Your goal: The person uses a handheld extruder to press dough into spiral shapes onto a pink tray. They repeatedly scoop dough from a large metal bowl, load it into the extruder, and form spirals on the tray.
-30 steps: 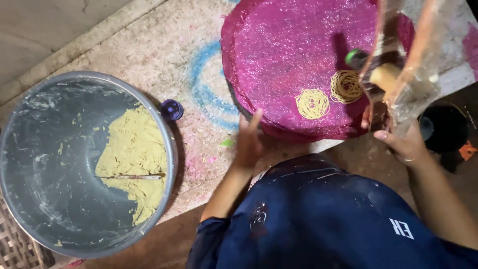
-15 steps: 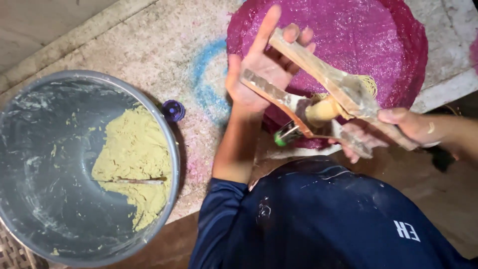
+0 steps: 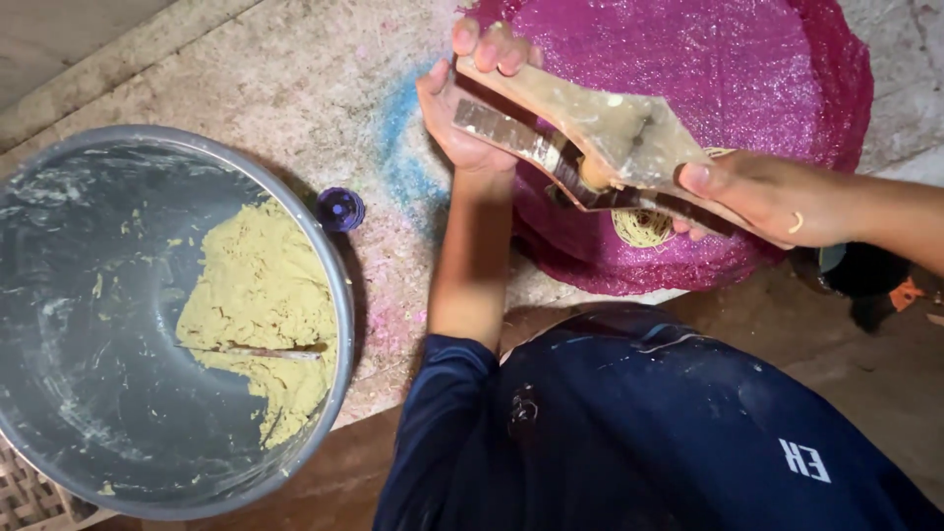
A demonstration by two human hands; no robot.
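- One big round metal basin [image 3: 59, 324] is sat at the left of the scene, and roughly the right third of its bottom is covered by a single lump of yellowish dough [image 3: 261, 315]; the rest of the inside is only smeared. Its near rim is cut off by the picture's edge.
- One round magenta mesh mat [image 3: 708, 69] is laid out at the far right on the speckled stone slab [image 3: 246, 88], with its near edge close to the slab's near edge.
- One wooden press [image 3: 580, 147], made of two long handles, is held slantwise over the mat's near-left part. A bit of dough can be made out where the handles meet.
- The left hand [image 3: 467, 108] is wrapped round the press's far-left end: fingers [image 3: 492, 44] curled tightly over the top, thumb underneath, so it's fully closed on the handles.
- The right hand [image 3: 762, 197] is clamped on the near-right end, thumb laid flat on top and the other fingers tucked under. One ring is worn on it.
- One pale coil of pressed dough [image 3: 639, 226] is seen on the mat just under the press, partly hidden by it.
- One small dark blue cap [image 3: 340, 208] is left on the slab just beside the basin's right rim, with bare slab between it and the mat.
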